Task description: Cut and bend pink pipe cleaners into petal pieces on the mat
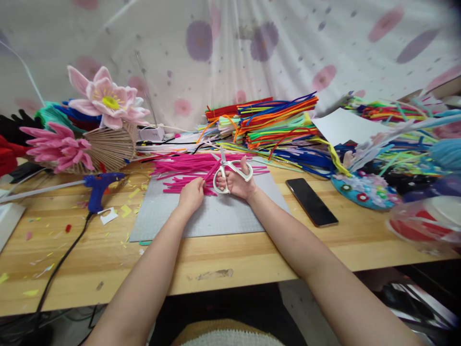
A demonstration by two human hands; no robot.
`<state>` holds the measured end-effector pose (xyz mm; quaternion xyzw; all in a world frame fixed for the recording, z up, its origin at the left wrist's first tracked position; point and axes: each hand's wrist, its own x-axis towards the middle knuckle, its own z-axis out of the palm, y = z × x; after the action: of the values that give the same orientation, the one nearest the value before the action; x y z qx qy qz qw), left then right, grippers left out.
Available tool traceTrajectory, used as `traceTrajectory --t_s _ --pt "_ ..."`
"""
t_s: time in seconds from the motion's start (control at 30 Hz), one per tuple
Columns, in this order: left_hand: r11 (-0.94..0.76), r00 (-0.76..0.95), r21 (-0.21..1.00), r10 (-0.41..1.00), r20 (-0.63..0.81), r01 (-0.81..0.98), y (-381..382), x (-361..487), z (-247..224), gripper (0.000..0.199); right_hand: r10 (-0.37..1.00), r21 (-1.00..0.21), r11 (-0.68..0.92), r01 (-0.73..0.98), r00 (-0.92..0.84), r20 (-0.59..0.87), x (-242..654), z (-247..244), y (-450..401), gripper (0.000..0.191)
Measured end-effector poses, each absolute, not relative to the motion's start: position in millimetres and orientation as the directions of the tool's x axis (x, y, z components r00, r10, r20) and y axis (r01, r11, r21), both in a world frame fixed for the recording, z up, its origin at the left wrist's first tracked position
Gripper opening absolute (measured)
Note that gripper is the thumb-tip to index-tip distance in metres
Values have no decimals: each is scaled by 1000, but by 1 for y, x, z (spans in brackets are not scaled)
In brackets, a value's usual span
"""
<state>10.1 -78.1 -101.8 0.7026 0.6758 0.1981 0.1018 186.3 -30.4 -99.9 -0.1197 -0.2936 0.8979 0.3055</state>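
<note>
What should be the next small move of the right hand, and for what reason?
Perhaps the right hand should guide the scissors onto the pink stems and close the blades: they stand open near the stems, which the left hand holds.

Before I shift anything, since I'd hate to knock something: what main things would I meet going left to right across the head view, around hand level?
Blue glue gun, left hand, white-handled scissors in the right hand, black phone, plastic container showing red.
</note>
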Motion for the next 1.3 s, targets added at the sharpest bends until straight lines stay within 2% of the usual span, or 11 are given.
traceTrajectory --t_s 0.2,0.43,0.53,0.6,0.7,0.8,0.97,1.07,1.17,1.23,1.3 --pt "-45 -19 416 989 149 908 -78 5 -104 28 591 -609 -662 -437 -804 -66 185 -99 -31 70" --pt "56 -186 448 949 253 892 -81 -12 -95 30 527 -793 -577 -195 -831 -179 204 -99 -24 72" --pt "68 -225 426 917 330 902 -83 -28 -87 33 592 -794 -543 -271 -795 -133 220 -96 -20 75" --pt "16 -138 359 937 319 933 -85 -38 -84 33 662 -781 -507 -365 -745 -81 232 -94 -17 75" --pt "-170 121 217 968 221 961 -87 -47 -84 33 753 -757 -436 -486 -657 -12 245 -93 -13 71" --pt "-359 338 160 930 147 919 -85 -49 -83 34 839 -726 -346 -594 -542 43 253 -94 -8 63" --pt "-302 261 177 939 222 937 -64 -39 -70 36 945 -774 -184 -606 -327 32 252 -104 4 34" --pt "-213 190 99 960 205 972 -44 -26 -67 25 988 -887 -86 -454 -150 -19 250 -109 10 22" --pt "-151 150 -7 972 181 989 -27 -14 -71 27 999 -1000 15 -3 49 15 263 -103 13 25" --pt "-128 137 -56 971 196 990 -19 -8 -74 31 991 -875 37 482 93 94 277 -92 12 27" --pt "-133 150 -96 968 200 986 -14 -6 -76 31 992 -591 -35 806 101 79 291 -78 9 26"
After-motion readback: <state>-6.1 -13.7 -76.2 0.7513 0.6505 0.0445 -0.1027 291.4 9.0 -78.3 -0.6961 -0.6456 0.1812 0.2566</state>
